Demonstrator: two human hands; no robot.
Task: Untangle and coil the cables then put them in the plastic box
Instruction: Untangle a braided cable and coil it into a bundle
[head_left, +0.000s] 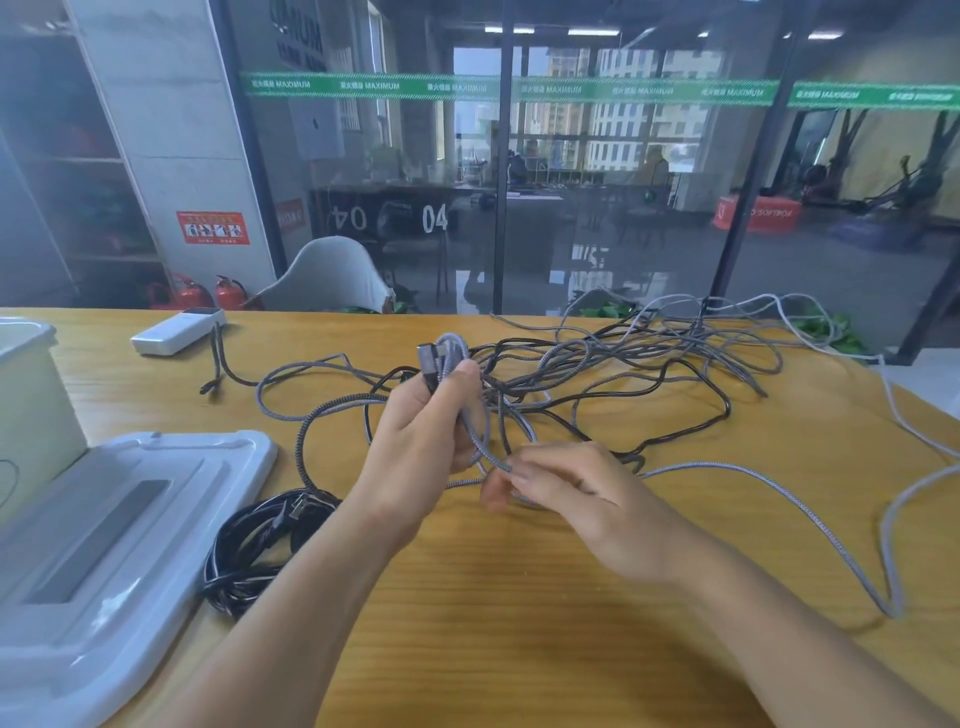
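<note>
Head view: plastic box (31, 395) cut off left, cable tangle (623, 374) indistinct

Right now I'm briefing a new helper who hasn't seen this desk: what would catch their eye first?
The sprawl of tangled cables across the middle of the wooden table. In front of it, the left hand grips a few grey loops while the right hand pinches the same grey cable. A coiled black cable lies beside the white lid.
</note>
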